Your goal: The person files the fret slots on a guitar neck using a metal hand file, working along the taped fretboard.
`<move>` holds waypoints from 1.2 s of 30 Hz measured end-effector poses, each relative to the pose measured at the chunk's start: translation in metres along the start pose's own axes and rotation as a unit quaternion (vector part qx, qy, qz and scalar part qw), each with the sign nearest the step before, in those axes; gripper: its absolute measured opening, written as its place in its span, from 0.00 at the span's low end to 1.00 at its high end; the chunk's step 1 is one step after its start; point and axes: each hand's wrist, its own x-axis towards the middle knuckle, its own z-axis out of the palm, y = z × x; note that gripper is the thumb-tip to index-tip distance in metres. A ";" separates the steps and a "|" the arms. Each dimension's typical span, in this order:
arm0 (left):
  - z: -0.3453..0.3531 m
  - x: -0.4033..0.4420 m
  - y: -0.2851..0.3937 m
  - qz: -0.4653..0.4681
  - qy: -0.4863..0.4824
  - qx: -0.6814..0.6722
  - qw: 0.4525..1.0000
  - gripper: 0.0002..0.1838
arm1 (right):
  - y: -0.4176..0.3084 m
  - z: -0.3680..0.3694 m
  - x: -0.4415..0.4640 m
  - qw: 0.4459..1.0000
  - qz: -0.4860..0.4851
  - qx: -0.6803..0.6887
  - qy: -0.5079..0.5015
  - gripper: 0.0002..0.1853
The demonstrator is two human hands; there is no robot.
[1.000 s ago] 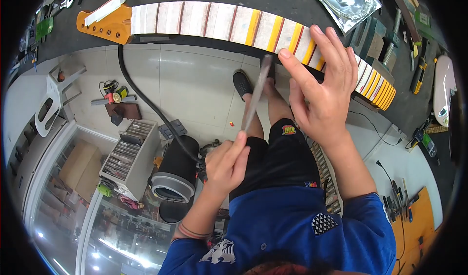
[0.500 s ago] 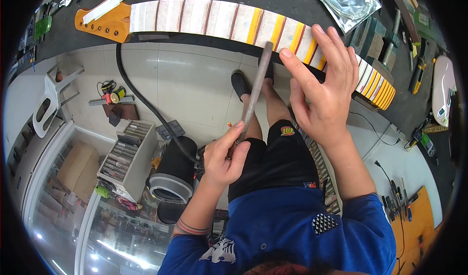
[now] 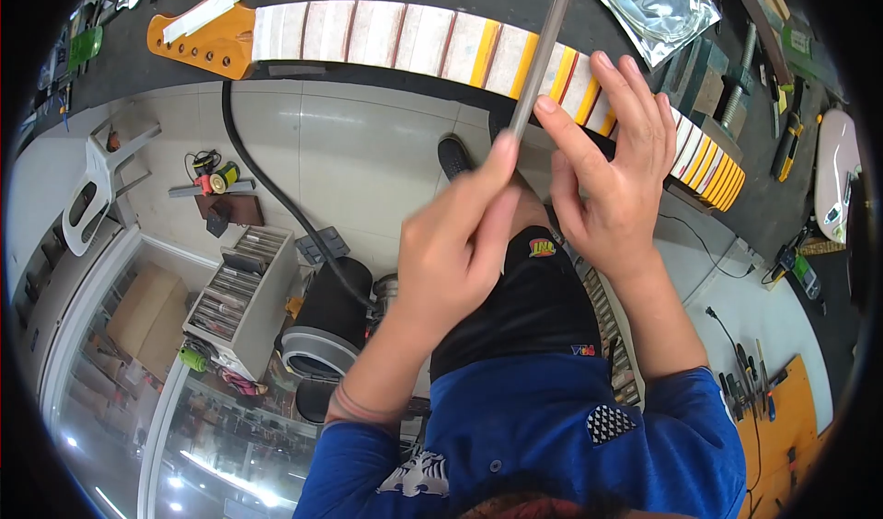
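A guitar neck (image 3: 372,33) lies across the bench edge, its fretboard covered with white strips and, toward the right, yellow ones between the frets. My left hand (image 3: 460,234) is closed around the near end of a long, thin metal file (image 3: 544,54). The file lies across the fretboard, pointing away from me. My right hand (image 3: 612,169) is open, fingers spread, its fingertips at the neck's near edge and over the strips. Its index fingertip is close beside the file. A piece of white tape (image 3: 207,15) sticks to the orange-brown headstock (image 3: 207,50).
A clear plastic packet of coiled strings (image 3: 653,8) lies behind the neck. A vise (image 3: 708,82) stands to its right, near a yellow-and-black cutter (image 3: 788,146). A black hose (image 3: 262,183) hangs down to a black canister (image 3: 331,307) on the floor.
My left hand has moved up and to the right, pushing the file forward from the neck's near edge across the fretboard. My right hand has stayed almost in place.
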 end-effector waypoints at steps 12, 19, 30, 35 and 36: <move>-0.039 -0.110 -0.002 0.027 -0.015 0.102 0.994 0.33 | -0.001 -0.008 0.002 1.000 0.002 0.006 -0.030 0.37; -0.029 -0.094 0.005 0.027 -0.013 0.172 0.985 0.35 | -0.001 -0.009 0.002 0.999 0.008 0.015 -0.035 0.37; 0.012 0.019 0.019 0.037 0.036 0.193 0.980 0.32 | -0.004 -0.007 0.003 0.999 0.019 -0.001 -0.032 0.38; -0.005 -0.037 0.013 0.013 0.022 0.205 0.978 0.31 | -0.006 -0.009 0.004 0.999 0.019 -0.004 -0.040 0.38; -0.013 -0.061 0.010 0.007 0.010 0.214 0.977 0.30 | -0.006 -0.008 0.004 0.999 0.019 -0.005 -0.041 0.38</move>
